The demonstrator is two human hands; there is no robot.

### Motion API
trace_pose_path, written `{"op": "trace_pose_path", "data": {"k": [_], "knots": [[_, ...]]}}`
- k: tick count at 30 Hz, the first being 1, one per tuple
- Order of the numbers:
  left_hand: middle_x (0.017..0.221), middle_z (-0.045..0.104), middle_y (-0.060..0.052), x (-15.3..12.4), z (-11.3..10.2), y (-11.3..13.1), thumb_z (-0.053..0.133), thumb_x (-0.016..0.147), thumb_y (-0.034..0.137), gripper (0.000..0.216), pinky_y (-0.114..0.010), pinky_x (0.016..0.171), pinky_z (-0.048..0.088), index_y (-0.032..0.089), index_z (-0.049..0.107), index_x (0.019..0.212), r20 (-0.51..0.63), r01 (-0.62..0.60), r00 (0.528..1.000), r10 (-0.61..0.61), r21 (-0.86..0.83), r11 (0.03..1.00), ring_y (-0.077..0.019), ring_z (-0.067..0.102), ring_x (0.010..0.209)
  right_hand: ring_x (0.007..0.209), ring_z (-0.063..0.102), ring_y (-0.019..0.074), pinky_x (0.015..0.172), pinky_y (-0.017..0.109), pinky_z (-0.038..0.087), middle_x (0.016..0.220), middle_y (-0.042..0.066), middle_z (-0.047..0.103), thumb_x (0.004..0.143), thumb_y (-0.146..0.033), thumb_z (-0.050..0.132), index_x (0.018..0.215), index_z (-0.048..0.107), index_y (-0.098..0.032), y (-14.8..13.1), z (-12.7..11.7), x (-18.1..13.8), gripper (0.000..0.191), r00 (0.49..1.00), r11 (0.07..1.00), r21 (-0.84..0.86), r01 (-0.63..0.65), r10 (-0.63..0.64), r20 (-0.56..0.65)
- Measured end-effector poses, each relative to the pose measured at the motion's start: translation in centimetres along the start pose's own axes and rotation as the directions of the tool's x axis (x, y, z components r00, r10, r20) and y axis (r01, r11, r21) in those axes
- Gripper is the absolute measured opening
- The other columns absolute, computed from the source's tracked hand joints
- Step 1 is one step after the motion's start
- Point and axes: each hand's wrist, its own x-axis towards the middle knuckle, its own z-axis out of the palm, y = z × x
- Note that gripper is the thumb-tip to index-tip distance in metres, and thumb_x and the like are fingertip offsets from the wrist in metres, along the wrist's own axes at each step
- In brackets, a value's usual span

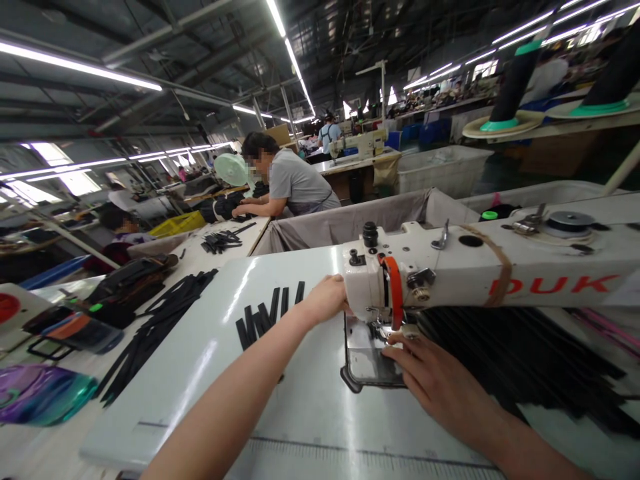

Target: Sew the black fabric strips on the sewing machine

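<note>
A white sewing machine (pixel 465 267) with an orange guard stands before me. My left hand (pixel 326 298) is behind the left side of its head, fingers curled and partly hidden by it. My right hand (pixel 433 367) is at the needle area, fingers bent and drawn together over the metal needle plate (pixel 370 363). What lies under those fingertips is too small and covered to make out. Several short black strips (pixel 265 317) lie on the pale machine table (pixel 305 393), left of my left hand. A pile of long black strips (pixel 515 360) lies beneath the machine arm, beyond my right hand.
Long black strips (pixel 165 320) lie along the left bench, near a purple-teal bottle (pixel 47 393) and a clear container (pixel 90 333). A ruler scale (pixel 350 453) runs along the front. Across the bench, a person in grey (pixel 303 177) bends over dark bundles. Thread cones (pixel 515 87) stand upper right.
</note>
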Motion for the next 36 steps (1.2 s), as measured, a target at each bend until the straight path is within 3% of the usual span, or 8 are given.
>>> {"op": "trace_pose_path", "data": {"k": [4, 8, 9, 11, 14, 19, 28, 36], "knots": [[0.076, 0.069, -0.006, -2.7, -0.9, 0.5, 0.067, 0.073, 0.011, 0.008, -0.037, 0.072, 0.052, 0.016, 0.064, 0.08, 0.047, 0.196, 0.98, -0.192, -0.08, 0.977, -0.0255, 0.066, 0.075, 0.105, 0.062, 0.0253, 0.091, 0.044, 0.052, 0.116, 0.011, 0.066, 0.083, -0.003, 0.046, 0.113, 0.063, -0.019, -0.1, -0.5, 0.0, 0.038, 1.0, 0.997, 0.077, -0.002, 0.0, 0.021], [0.067, 0.066, 0.0, -5.8, 3.0, 3.6, 0.063, 0.082, 0.017, 0.023, -0.028, 0.053, 0.052, 0.015, 0.059, 0.105, 0.264, 0.336, 0.933, -0.244, -0.398, 0.854, -0.017, 0.064, 0.054, 0.111, 0.06, 0.0245, 0.09, 0.041, 0.054, 0.124, 0.009, 0.062, 0.087, -0.017, 0.057, 0.121, 0.06, -0.023, -0.2, -1.0, -0.2, 0.035, 0.99, 0.972, 0.236, 0.01, -0.044, 0.137], [0.067, 0.065, 0.0, -6.4, 4.1, 4.5, 0.061, 0.083, 0.015, 0.023, -0.029, 0.054, 0.053, 0.014, 0.057, 0.106, 0.241, 0.354, 0.933, -0.269, -0.471, 0.808, -0.017, 0.064, 0.055, 0.113, 0.059, 0.0243, 0.091, 0.04, 0.053, 0.126, 0.009, 0.06, 0.086, -0.021, 0.061, 0.122, 0.06, -0.024, -0.2, -1.1, -0.2, 0.036, 0.982, 0.961, 0.276, 0.001, -0.053, 0.181], [0.081, 0.068, -0.005, -7.2, 6.1, 5.8, 0.065, 0.08, 0.013, 0.024, -0.036, 0.067, 0.056, 0.014, 0.059, 0.104, 0.019, 0.278, 0.953, -0.301, -0.446, 0.851, -0.0212, 0.067, 0.072, 0.116, 0.057, 0.0243, 0.095, 0.039, 0.051, 0.129, 0.009, 0.058, 0.084, -0.028, 0.067, 0.122, 0.061, -0.026, 0.0, -1.2, -0.3, 0.038, 0.967, 0.943, 0.331, -0.037, -0.05, 0.251], [0.111, 0.068, -0.01, -8.1, 7.4, 6.4, 0.072, 0.078, 0.019, 0.025, -0.048, 0.093, 0.049, 0.018, 0.065, 0.102, -0.279, 0.093, 0.948, -0.151, -0.211, 0.973, -0.0285, 0.06, 0.106, 0.117, 0.057, 0.0245, 0.098, 0.039, 0.049, 0.127, 0.008, 0.059, 0.083, -0.032, 0.069, 0.119, 0.063, -0.026, 0.2, -1.3, -0.5, 0.037, 0.952, 0.925, 0.366, -0.099, -0.019, 0.305], [0.118, 0.069, -0.006, -8.8, 7.7, 5.7, 0.062, 0.087, 0.013, 0.011, -0.041, 0.103, 0.046, 0.019, 0.068, 0.094, -0.258, -0.078, 0.966, 0.03, -0.18, 0.981, -0.0236, 0.057, 0.117, 0.117, 0.057, 0.024, 0.098, 0.038, 0.049, 0.127, 0.006, 0.06, 0.084, -0.033, 0.068, 0.116, 0.064, -0.028, 0.4, -1.3, -0.5, 0.033, 0.943, 0.916, 0.38, -0.13, -0.004, 0.333], [0.119, 0.069, -0.008, -8.7, 8.6, 6.0, 0.062, 0.087, 0.015, 0.013, -0.042, 0.102, 0.049, 0.017, 0.068, 0.098, -0.313, -0.086, 0.948, 0.05, -0.103, 0.991, -0.0249, 0.06, 0.115, 0.111, 0.062, 0.0203, 0.093, 0.032, 0.052, 0.122, 0.006, 0.062, 0.085, -0.025, 0.063, 0.11, 0.065, -0.025, 0.1, -1.6, -0.3, 0.025, 0.959, 0.922, 0.376, -0.096, -0.016, 0.283], [0.121, 0.067, -0.01, -8.4, 8.8, 6.2, 0.06, 0.088, 0.016, 0.011, -0.045, 0.104, 0.048, 0.017, 0.066, 0.097, -0.255, -0.034, 0.967, 0.02, -0.05, 0.998, -0.0264, 0.058, 0.118, 0.109, 0.063, 0.0187, 0.091, 0.031, 0.054, 0.12, 0.004, 0.064, 0.088, -0.02, 0.059, 0.11, 0.065, -0.026, -0.1, -1.5, -0.3, 0.024, 0.976, 0.935, 0.345, -0.08, 0.003, 0.219]]}}
